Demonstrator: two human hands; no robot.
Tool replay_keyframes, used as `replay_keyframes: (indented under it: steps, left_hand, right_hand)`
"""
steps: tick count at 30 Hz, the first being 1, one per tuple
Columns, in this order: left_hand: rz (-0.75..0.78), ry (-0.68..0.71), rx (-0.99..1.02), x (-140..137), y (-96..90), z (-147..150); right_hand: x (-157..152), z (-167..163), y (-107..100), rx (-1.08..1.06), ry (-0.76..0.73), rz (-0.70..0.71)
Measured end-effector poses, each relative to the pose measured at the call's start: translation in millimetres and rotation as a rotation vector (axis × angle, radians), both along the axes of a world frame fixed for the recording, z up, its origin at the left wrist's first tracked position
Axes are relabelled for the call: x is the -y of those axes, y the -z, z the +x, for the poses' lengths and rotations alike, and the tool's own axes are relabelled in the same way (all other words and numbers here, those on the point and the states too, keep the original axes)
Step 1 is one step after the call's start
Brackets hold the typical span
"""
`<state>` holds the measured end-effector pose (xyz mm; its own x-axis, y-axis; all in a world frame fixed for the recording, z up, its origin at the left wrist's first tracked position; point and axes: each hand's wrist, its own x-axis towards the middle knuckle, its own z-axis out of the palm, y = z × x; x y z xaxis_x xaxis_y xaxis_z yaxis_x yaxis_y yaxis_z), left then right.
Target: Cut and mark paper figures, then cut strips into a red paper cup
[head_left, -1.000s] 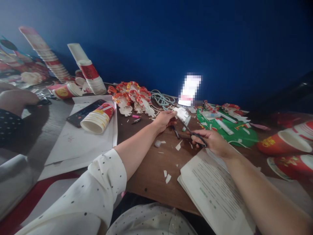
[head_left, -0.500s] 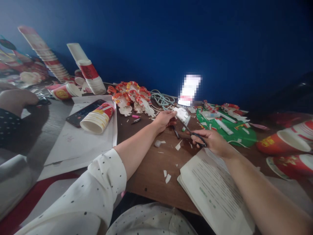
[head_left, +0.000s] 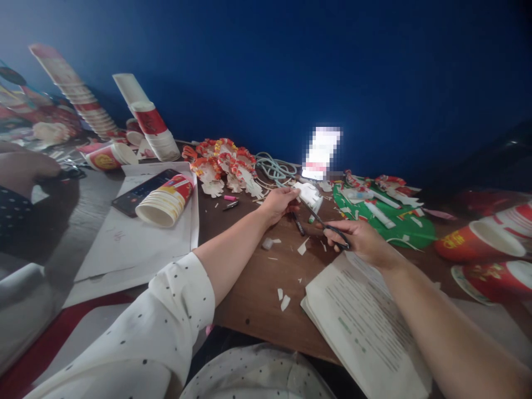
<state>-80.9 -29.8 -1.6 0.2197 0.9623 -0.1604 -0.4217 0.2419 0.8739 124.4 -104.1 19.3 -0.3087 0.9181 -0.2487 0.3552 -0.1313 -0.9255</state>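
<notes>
My left hand (head_left: 279, 205) pinches a small white paper cutout (head_left: 308, 194) with a jagged edge. In my right hand (head_left: 353, 235) is a pair of scissors (head_left: 337, 235) with black handles, fingers closed round the grips. The blades reach up and left to the paper near my left fingertips; whether they touch it I cannot tell. Beneath the hands lie a black pen (head_left: 298, 223) and white paper scraps (head_left: 303, 246) on the brown table (head_left: 249, 277).
Red and white paper crafts (head_left: 226, 163) and a pale cord (head_left: 274, 166) lie behind. A lit phone (head_left: 322, 152) leans on the blue wall. Around are a green sheet (head_left: 409, 230), a booklet (head_left: 366, 321), paper cups (head_left: 482, 241), a dark phone (head_left: 139, 194). Another person's hand (head_left: 33, 166) is at left.
My hands, the scissors and the paper stay almost still. At the far left the other person's hand and sleeve have shifted slightly.
</notes>
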Motion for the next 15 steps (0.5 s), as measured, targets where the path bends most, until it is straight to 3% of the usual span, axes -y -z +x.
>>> replay_keyframes:
  steps: [15]
  left_hand:
    - [-0.034, -0.012, 0.031, 2.0, -3.0, 1.0]
  right_hand:
    - [0.6, -1.9, -1.9, 0.014, -0.009, 0.016]
